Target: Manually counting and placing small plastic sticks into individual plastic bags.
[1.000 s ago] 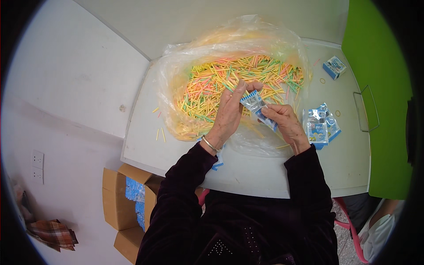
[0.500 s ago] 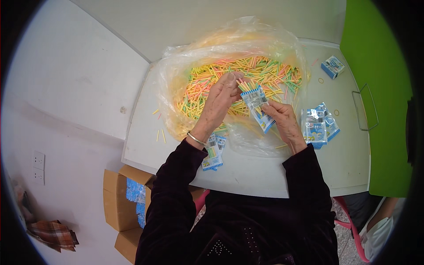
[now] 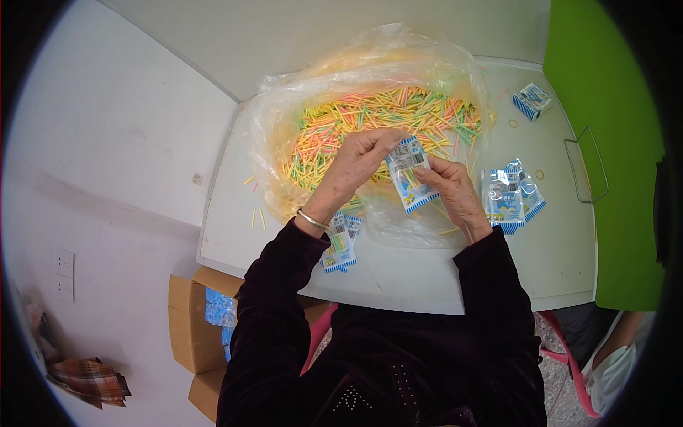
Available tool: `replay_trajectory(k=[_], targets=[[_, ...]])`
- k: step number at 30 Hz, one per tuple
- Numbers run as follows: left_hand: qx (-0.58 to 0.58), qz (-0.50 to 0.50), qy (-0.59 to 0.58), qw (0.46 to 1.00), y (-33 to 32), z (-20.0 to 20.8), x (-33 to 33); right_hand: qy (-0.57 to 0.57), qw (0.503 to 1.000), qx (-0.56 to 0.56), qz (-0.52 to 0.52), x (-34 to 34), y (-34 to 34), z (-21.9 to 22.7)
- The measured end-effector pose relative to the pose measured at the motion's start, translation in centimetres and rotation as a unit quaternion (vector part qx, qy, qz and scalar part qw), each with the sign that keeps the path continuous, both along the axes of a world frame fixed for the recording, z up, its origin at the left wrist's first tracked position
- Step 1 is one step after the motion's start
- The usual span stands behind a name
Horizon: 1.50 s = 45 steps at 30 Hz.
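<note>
Both hands are occupied. The packet [image 3: 409, 183] is held above the desk [image 3: 405, 290], over the front side of a clear plastic bag [image 3: 420, 67]. The right hand [image 3: 459, 193] grips its right side, thumb on the printed face. The left hand [image 3: 359, 162] has thumb and fingers closed at the upper edge; their exact hold is partly hidden.

Progress: sticks show through the packet's film, so it is judged loaded. Whether its top is sealed cannot be determined. A pair of packets [image 3: 339, 245] lies towards the desk's front left, beside the left wrist, the upper one visibly containing sticks. An overlapping group of packets [image 3: 506, 201] rests towards the right edge; fill not confirmed. Outstanding: a large heap of loose sticks [image 3: 356, 117] in the bag, indicating that most of the work is yet to be done.

Surroundings: a small blue-and-white bundle [image 3: 531, 102] sits near the far right corner, with rubber bands [image 3: 538, 174] along the right edge. Stray sticks [image 3: 257, 217] lie by the left edge. A cardboard box [image 3: 188, 320] containing blue packaging stands below the front left corner.

Obstructions: the bag's slack film spreads beneath the hands and could, in my judgement, catch the fingers.
</note>
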State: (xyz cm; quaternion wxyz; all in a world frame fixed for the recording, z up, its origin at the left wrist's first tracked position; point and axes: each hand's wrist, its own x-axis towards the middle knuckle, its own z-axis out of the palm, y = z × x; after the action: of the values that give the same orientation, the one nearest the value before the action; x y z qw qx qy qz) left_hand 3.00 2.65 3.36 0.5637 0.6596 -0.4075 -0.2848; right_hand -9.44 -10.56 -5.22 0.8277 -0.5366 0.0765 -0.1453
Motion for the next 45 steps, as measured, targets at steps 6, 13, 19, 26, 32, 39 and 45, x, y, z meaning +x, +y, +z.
replay_trajectory(k=[6,13,19,26,32,39,45], targets=[[-0.008,-0.007,-0.115,0.993,0.1,-1.7,-0.4,-0.016,1.0,0.024,-0.006,-0.1,0.5,0.2],[0.041,-0.092,-0.031,0.994,0.4,-0.2,-0.6,0.03,0.996,-0.026,0.084,-1.1,0.4,0.9],[0.049,-0.095,-0.135,0.985,0.7,0.4,-0.7,0.051,0.991,-0.055,0.11,-1.9,1.4,2.9],[0.233,-0.2,-0.041,0.951,7.5,1.6,2.8,0.131,0.856,-0.446,-0.226,-7.8,-0.9,3.2],[0.283,-0.126,-0.199,0.93,8.5,0.9,1.5,0.289,0.581,-0.667,-0.366,-11.5,-4.6,-1.0],[0.159,-0.15,-0.295,0.93,3.5,0.3,-1.3,0.286,0.653,-0.601,-0.362,-11.5,-5.6,-2.4],[0.079,-0.123,-0.289,0.946,-1.3,-0.4,-2.1,0.166,0.65,-0.59,-0.449,-11.7,-6.0,-0.8]])
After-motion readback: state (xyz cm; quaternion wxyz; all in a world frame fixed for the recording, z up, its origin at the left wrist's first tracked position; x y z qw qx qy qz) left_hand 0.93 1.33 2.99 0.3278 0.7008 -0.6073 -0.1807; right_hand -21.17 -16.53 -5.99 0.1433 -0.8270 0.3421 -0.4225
